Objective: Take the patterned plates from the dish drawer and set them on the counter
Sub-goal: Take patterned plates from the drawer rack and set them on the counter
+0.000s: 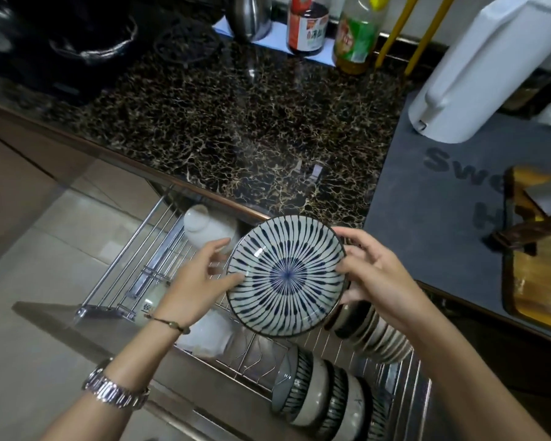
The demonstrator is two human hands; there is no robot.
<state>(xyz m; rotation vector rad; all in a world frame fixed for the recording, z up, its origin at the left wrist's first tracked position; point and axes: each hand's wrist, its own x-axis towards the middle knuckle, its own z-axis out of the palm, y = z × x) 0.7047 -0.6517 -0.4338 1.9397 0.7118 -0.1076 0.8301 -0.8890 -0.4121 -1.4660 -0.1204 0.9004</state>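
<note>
A round patterned plate [286,275] with blue radial dashes on white is held face up above the open dish drawer [147,268]. My left hand [201,278] grips its left rim and my right hand [371,272] grips its right rim. Below it, more patterned dishes [318,396] stand on edge in the wire rack at the drawer's front. A row of plates [376,332] stands on edge under my right wrist. The dark marbled counter [236,122] lies just beyond the plate.
White bowls [204,224] sit at the drawer's back left. A grey mat [442,218] covers the counter's right side, with a white kettle [477,68] and a wooden cutting board [541,259] on it. Bottles [307,25] stand at the counter's back; a dark stove [45,43] is far left.
</note>
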